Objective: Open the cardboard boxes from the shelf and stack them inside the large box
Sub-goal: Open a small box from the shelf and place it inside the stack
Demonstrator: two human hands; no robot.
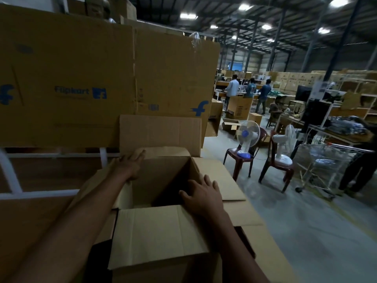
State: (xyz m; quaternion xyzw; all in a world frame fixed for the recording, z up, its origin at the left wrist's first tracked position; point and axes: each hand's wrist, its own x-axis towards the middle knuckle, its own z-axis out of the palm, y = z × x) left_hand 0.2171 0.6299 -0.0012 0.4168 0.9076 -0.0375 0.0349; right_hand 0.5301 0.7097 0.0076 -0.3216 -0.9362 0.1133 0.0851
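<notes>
An opened brown cardboard box [161,235] stands in front of me, its four flaps spread and its inside dark. My left hand [130,164] lies flat on the box's far left corner, fingers stretched toward the upright back flap [159,133]. My right hand [202,195] rests with spread fingers on the right rim, beside the right flap [222,178]. Neither hand grips anything that I can see. The box seems to sit in a larger carton [263,246] whose edges show to the right and below. Big flat printed cartons [81,78] lean on the white shelf frame [40,194] behind.
To the right, two dark plastic chairs [240,160] each carry a table fan [246,137]. A wire trolley [326,166] stands further right, with a person in dark clothes at the frame edge. Several people work at benches far back. Grey concrete floor [318,231] lies at the right.
</notes>
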